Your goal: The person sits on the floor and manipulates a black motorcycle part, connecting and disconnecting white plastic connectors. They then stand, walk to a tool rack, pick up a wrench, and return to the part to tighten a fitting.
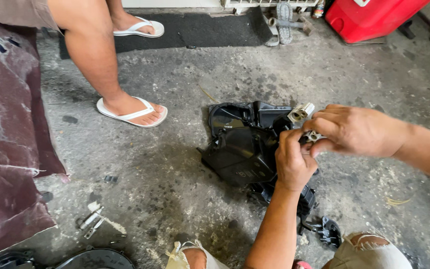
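Note:
A black plastic housing [240, 149] lies on the concrete floor in front of my knees. A pale metal pipe end [301, 112] sticks up from its right side. Just below it sits a small metal fitting [313, 135]. My left hand [292, 164] reaches up from below and is closed on the housing's right edge beside that fitting. My right hand [357, 129] comes in from the right, its fingertips pinched on the fitting. The two hands touch each other there.
Another person's legs in white flip-flops [133, 113] stand at the upper left. A maroon cloth [6, 139] covers the left edge. A red container [369, 17] and a black mat [195, 30] lie at the back. Small metal parts [91, 219] and a black clip [329, 231] lie on the floor.

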